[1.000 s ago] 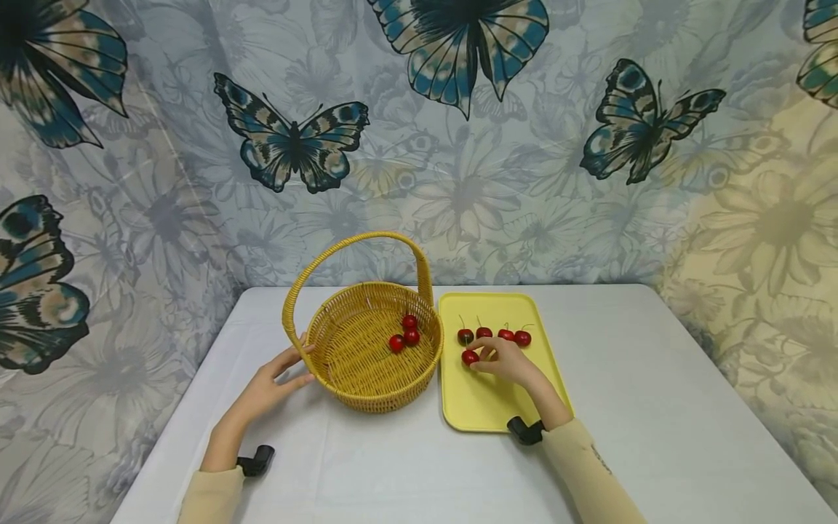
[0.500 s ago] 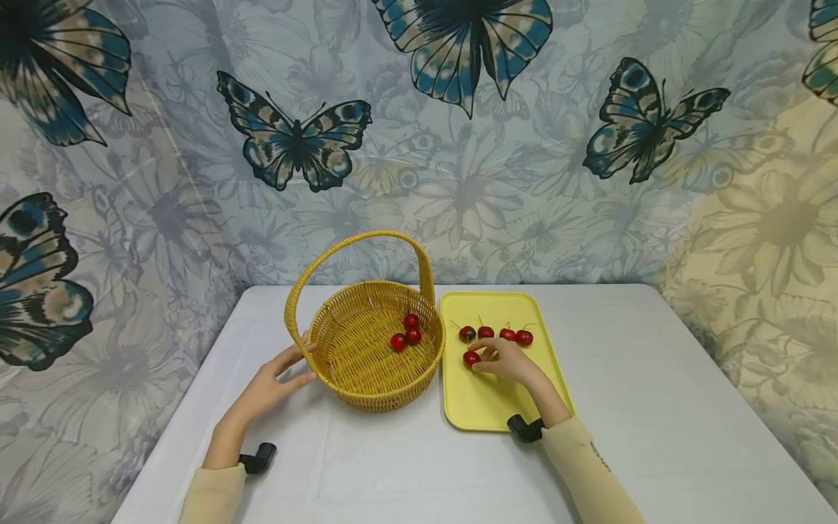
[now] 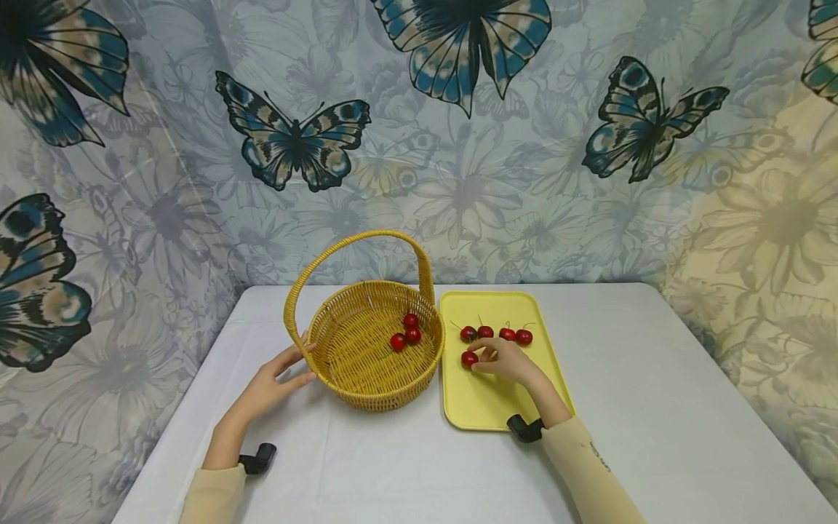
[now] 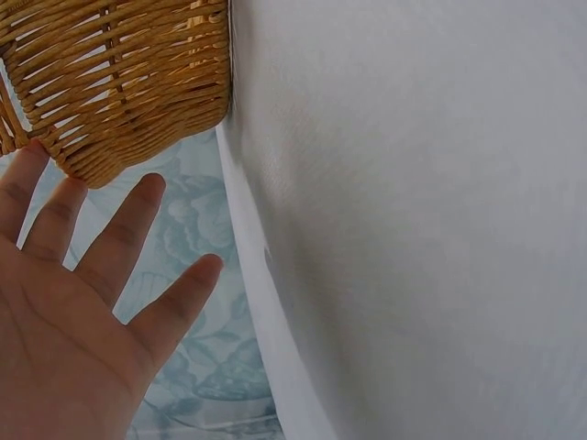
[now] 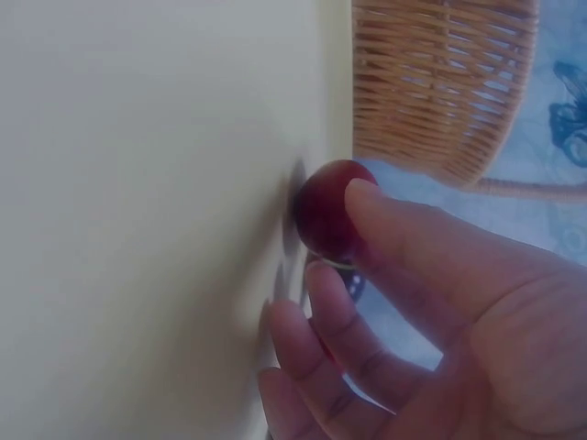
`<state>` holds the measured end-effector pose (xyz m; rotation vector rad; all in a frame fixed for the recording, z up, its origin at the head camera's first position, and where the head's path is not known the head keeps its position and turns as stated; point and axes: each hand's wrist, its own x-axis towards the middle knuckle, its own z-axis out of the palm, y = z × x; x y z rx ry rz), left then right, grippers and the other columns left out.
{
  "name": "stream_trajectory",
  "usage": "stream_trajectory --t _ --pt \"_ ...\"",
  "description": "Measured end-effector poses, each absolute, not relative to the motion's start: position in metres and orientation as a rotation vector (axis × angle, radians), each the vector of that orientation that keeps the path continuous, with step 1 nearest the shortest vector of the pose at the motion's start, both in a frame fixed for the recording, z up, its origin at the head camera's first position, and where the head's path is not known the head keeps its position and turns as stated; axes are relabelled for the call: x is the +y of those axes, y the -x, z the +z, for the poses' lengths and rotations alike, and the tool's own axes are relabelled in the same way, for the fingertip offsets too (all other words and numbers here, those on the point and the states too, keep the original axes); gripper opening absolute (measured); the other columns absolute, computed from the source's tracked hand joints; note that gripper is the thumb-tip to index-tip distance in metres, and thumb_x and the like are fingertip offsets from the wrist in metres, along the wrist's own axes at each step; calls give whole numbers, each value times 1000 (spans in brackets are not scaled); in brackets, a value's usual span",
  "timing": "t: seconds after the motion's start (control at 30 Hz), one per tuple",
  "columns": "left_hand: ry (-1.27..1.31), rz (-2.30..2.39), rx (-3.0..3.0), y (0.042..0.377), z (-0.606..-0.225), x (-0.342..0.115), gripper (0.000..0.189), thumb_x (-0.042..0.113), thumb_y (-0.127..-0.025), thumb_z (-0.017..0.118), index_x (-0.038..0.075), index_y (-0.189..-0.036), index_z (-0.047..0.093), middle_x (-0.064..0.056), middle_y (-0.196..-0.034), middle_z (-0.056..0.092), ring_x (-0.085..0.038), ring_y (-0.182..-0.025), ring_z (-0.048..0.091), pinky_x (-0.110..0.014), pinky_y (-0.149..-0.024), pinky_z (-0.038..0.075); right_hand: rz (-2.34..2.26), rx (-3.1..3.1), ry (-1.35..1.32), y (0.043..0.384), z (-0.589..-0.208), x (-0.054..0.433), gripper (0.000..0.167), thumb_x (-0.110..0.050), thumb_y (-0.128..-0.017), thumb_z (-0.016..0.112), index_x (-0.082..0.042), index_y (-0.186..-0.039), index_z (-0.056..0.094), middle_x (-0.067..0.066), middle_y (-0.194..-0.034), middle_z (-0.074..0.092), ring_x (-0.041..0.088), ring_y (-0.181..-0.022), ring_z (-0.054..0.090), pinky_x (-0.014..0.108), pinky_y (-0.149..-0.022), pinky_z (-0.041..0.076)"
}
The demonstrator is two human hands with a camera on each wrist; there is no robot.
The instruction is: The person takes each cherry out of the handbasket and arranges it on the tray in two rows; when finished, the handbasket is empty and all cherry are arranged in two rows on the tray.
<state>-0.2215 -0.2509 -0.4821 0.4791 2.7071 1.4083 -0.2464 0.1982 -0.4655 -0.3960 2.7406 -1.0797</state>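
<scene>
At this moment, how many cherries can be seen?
8: three cherries in the basket, four in a row on the yellow tray, one at the right hand. Others may be hidden.

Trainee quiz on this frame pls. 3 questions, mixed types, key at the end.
1. Count: how many cherries lie inside the wicker basket?

2. Fill in: in the head view, the yellow tray lies to the ___ of the wicker basket.

3. Multiple choice: what does the right hand hold?
A) the basket's handle
B) the tray's rim
C) a single cherry

Key: 1. three; 2. right; 3. C
</scene>
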Motion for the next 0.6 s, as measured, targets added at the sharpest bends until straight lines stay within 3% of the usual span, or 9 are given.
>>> stream_trajectory --t 0.6 --pt "-459 1436 2682 220 -480 -250 59 42 -85 64 26 -139 44 -5 -142 43 -32 -133 35 -58 -108 26 -1094 2747 450 248 -468 200 29 -9 -80 70 -5 -109 65 5 -78 59 16 -68 52 26 -56 44"
